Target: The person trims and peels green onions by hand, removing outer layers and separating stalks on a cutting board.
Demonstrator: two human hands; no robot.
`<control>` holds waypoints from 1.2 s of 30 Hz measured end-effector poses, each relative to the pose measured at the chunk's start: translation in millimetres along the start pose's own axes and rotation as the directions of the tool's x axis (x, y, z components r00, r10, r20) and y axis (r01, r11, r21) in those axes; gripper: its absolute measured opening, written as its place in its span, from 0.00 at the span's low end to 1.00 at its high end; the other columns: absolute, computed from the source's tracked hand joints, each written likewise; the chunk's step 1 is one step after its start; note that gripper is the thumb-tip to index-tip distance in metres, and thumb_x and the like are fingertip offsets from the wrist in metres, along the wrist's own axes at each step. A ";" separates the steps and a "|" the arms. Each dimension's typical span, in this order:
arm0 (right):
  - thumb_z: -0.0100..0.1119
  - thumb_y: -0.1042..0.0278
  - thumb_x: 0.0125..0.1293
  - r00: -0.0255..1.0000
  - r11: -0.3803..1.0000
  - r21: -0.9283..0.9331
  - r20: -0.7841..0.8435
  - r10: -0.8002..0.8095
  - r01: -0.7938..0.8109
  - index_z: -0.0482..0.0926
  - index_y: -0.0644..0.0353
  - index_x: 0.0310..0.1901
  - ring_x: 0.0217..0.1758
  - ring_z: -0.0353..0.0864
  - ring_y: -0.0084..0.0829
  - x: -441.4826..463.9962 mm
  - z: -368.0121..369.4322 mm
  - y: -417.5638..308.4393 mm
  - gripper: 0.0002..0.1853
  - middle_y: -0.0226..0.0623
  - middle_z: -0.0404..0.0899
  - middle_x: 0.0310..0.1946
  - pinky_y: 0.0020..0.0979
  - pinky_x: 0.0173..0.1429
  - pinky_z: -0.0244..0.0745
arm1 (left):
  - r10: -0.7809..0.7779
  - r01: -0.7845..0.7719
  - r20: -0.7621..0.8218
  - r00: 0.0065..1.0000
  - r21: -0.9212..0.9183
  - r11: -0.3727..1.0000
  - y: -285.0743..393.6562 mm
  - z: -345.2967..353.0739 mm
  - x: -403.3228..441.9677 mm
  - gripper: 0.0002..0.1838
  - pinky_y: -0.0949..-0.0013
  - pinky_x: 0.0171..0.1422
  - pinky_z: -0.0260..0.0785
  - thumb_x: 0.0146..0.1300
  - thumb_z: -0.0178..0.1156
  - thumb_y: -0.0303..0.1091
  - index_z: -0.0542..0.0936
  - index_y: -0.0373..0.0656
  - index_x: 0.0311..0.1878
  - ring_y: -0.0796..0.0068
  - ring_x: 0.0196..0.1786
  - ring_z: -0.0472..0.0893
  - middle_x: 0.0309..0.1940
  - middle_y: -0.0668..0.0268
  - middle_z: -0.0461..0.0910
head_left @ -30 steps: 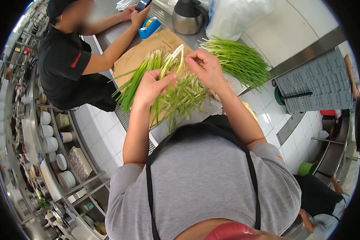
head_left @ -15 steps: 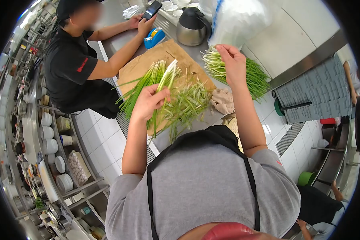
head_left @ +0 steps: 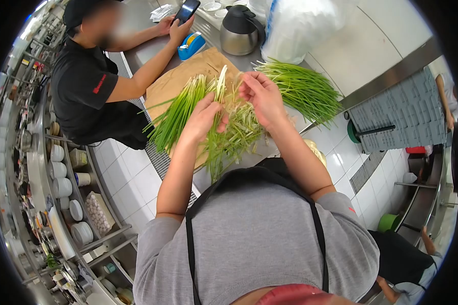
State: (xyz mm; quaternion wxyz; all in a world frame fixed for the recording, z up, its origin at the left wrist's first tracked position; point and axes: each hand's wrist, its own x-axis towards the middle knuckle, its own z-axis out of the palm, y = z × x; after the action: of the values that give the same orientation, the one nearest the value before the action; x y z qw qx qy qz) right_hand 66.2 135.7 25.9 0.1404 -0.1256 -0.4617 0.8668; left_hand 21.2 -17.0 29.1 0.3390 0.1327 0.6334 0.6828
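Observation:
My left hand (head_left: 204, 119) is closed around a few spring onions (head_left: 222, 76), their white ends pointing up and away from me. Close by on the right, my right hand (head_left: 262, 97) has its thumb and fingers pinched together near those white ends. A thin pale wisp shows at its fingertips, too small to make out. Left of my hands, a bunch of spring onions (head_left: 175, 118) lies on brown paper (head_left: 160, 84). Loose peeled leaves (head_left: 241, 129) are heaped below my hands. Another large green bunch (head_left: 305, 89) rests beyond my right hand.
A co-worker (head_left: 84, 86) leans on the counter at left, holding a phone (head_left: 186, 11). A blue tape dispenser (head_left: 191, 46), a steel jug (head_left: 240, 31) and a white plastic bag (head_left: 300, 30) stand along the back. Shelves with containers (head_left: 62, 187) line the left.
My right hand has moved left and down, from over the right-hand bunch to beside my left hand. The left hand has shifted slightly right, still holding spring onions.

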 end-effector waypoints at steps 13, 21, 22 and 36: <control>0.58 0.74 0.48 0.433 -0.270 -0.598 0.763 -0.481 0.755 0.78 0.52 0.35 0.45 0.68 0.33 -0.9 -19.6 -27.9 0.10 0.30 0.72 0.36 0.36 0.49 0.61 | 0.062 -0.064 0.025 0.998 0.120 0.991 10.7 -8.0 -16.7 0.06 0.83 0.15 0.45 0.59 0.46 0.32 0.70 0.40 0.36 0.87 0.15 0.56 0.16 0.73 0.62; 0.58 0.72 0.52 0.802 0.544 -0.589 0.449 -0.394 0.597 0.78 0.57 0.39 0.33 0.74 0.32 -0.4 -30.3 -17.8 0.11 0.35 0.75 0.31 0.30 0.39 0.69 | 0.066 -0.069 0.038 0.997 0.077 0.995 1.9 -22.7 -26.6 0.06 0.83 0.15 0.43 0.61 0.50 0.34 0.70 0.42 0.34 0.90 0.14 0.55 0.15 0.76 0.61; 0.58 0.71 0.53 0.833 0.614 -0.571 0.451 -0.320 0.545 0.77 0.58 0.40 0.32 0.74 0.32 0.8 -34.4 -13.2 0.11 0.36 0.75 0.31 0.30 0.38 0.70 | 0.059 -0.060 0.015 0.998 0.063 0.996 2.8 -22.3 -27.6 0.06 0.83 0.15 0.43 0.62 0.49 0.34 0.70 0.42 0.34 0.90 0.14 0.55 0.15 0.76 0.61; 0.45 0.60 0.66 0.852 0.963 -0.134 0.449 0.270 -0.234 0.67 0.64 0.53 0.26 0.76 0.26 -11.4 7.4 22.1 0.19 0.35 0.76 0.36 0.25 0.33 0.72 | 0.058 -0.066 0.109 0.992 0.065 0.996 -7.5 3.4 -11.1 0.13 0.83 0.17 0.51 0.64 0.47 0.39 0.74 0.38 0.35 0.86 0.17 0.63 0.18 0.73 0.65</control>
State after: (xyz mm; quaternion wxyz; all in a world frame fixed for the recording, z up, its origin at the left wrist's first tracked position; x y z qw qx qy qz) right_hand 71.4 114.2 12.4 -0.0934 0.0203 -0.4931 0.8647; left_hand 33.6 -21.6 25.2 0.3462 0.2001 0.6329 0.6629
